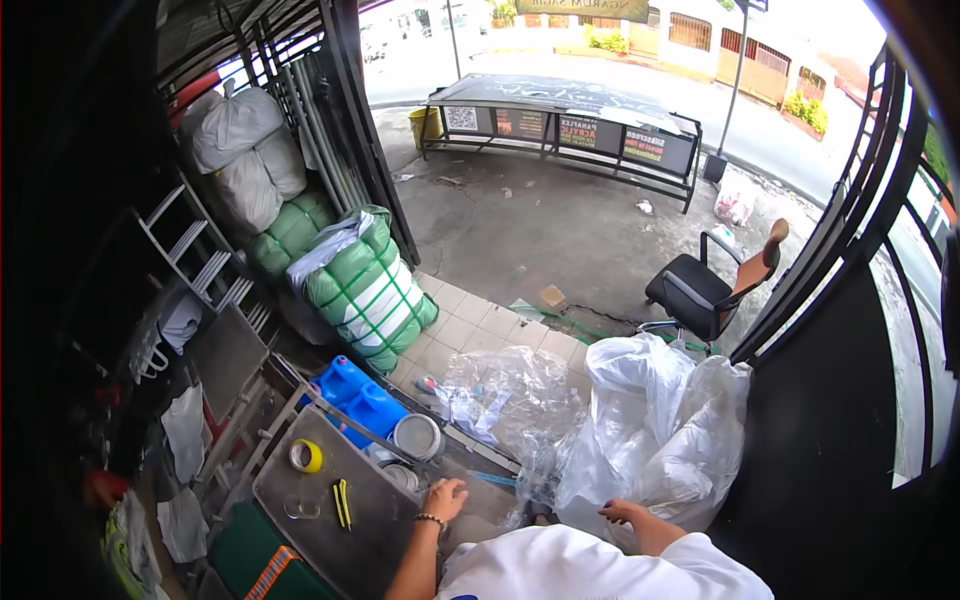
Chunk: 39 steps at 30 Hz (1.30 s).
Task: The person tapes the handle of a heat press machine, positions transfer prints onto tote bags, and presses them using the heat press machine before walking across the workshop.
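My left hand [443, 500], with a beaded bracelet at the wrist, is beside the table's right edge. Its fingers are loosely bent and apart, with nothing visible in them. My right hand [622, 512] is closed at the near side of a large clear plastic bag [690, 440], its fingers pinching a fold of the plastic. A crumpled clear plastic sheet [520, 390] spreads on the floor ahead. On the dark table [380, 540] lie a yellow tape roll [306, 457], a yellow cutter knife [343, 503] and a small clear round item [301, 508].
Blue jugs [355, 400] and a lidded bucket [418, 436] stand past the table. Green strapped bundles [370, 290] and white sacks [240, 140] are piled at left, near a ladder [195, 245]. An office chair [715, 285] and a sign-covered stand [560, 115] are outside.
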Each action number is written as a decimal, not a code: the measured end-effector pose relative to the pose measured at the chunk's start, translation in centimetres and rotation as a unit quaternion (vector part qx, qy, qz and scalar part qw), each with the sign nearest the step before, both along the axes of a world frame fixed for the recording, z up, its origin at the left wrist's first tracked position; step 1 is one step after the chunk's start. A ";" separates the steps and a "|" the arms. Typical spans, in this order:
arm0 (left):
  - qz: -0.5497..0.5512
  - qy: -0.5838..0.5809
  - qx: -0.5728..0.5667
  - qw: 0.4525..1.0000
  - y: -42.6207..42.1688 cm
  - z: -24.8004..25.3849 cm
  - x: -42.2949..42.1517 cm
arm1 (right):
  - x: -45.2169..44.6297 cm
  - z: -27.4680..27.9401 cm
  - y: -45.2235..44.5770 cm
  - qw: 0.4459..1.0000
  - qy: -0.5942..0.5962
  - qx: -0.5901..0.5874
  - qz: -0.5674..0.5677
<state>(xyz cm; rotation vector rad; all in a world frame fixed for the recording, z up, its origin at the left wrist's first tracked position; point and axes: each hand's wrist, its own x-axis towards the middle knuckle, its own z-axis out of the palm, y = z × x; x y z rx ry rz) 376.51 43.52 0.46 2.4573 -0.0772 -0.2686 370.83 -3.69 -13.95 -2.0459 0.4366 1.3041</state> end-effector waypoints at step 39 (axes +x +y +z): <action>0.093 -0.168 0.203 0.960 1.7 -2.3 -1.8 | 6.6 -3.3 3.0 0.988 -0.076 0.063 0.120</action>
